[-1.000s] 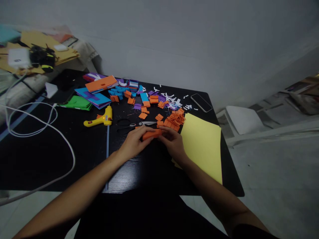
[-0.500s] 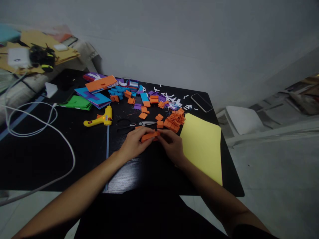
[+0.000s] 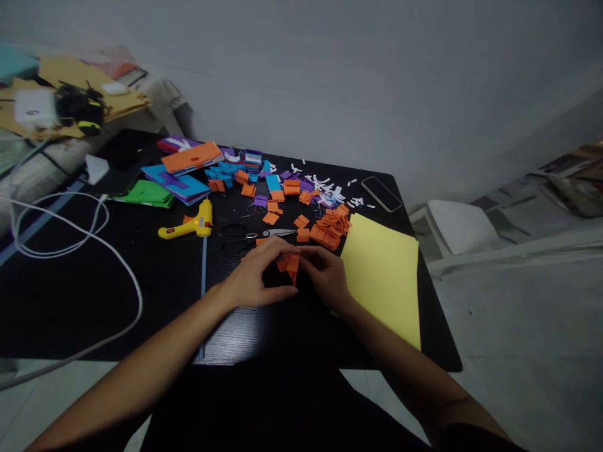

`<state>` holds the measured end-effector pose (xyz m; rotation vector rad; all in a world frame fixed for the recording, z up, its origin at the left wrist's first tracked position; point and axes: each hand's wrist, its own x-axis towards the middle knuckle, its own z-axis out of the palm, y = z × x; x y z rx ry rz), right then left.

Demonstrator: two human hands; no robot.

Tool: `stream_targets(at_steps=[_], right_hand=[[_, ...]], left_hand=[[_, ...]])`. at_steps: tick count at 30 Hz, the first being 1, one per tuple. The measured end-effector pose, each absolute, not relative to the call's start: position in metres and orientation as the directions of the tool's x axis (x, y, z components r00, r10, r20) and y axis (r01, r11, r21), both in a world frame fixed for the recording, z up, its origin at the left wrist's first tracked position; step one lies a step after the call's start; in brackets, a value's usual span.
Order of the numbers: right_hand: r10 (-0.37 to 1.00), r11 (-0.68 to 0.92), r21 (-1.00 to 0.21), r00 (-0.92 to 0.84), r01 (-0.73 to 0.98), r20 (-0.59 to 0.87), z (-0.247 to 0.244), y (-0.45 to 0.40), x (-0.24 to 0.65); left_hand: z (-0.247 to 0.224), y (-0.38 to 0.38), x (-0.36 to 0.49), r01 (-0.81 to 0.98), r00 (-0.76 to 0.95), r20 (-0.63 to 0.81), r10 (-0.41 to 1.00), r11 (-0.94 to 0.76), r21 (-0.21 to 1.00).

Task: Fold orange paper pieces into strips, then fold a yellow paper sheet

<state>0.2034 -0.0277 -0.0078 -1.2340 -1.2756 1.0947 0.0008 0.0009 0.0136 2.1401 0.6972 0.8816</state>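
A folded piece of orange paper (image 3: 293, 263) stands between my two hands, just above the black table. My left hand (image 3: 257, 274) spans it, fingertips at its upper edge and thumb by its lower corner. From the other side my right hand (image 3: 326, 275) pinches the paper's edge, with most of its fingertips hidden. Black-handled scissors (image 3: 279, 233) lie right behind my hands. Beyond them are loose folded orange pieces (image 3: 270, 218) and a heap of orange pieces (image 3: 330, 229).
A yellow glue gun (image 3: 191, 226) stands left of the scissors. Yellow paper sheets (image 3: 381, 276) lie by my right forearm, with a phone (image 3: 381, 194) behind. Colored paper stacks (image 3: 176, 183) and white scraps (image 3: 325, 186) cover the back. A white cable (image 3: 127, 270) loops at left.
The orange paper has turned from lying lengthwise to standing more upright. My left thumb has moved down and away from the fingers, and the right hand has hardly shifted.
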Motion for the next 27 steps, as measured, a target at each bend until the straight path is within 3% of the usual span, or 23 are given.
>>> stream_targets(at_steps=[6, 18, 27], right_hand=[[0.999, 0.023, -1.000, 0.029, -0.002, 0.023, -0.009, -0.026, 0.205], [0.999, -0.026, -0.998, -0.026, -0.064, -0.024, -0.006, -0.026, 0.204], [0.999, -0.030, -0.998, -0.039, -0.052, -0.028, -0.011, -0.026, 0.206]], left_hand=[[0.016, 0.003, 0.002, 0.297, 0.707, 0.295, 0.642, -0.649, 0.701], [0.004, 0.007, 0.003, 0.331, 0.630, 0.338, 0.699, -0.635, 0.698], [0.004, 0.007, 0.002, 0.309, 0.643, 0.400, 0.653, -0.699, 0.644]])
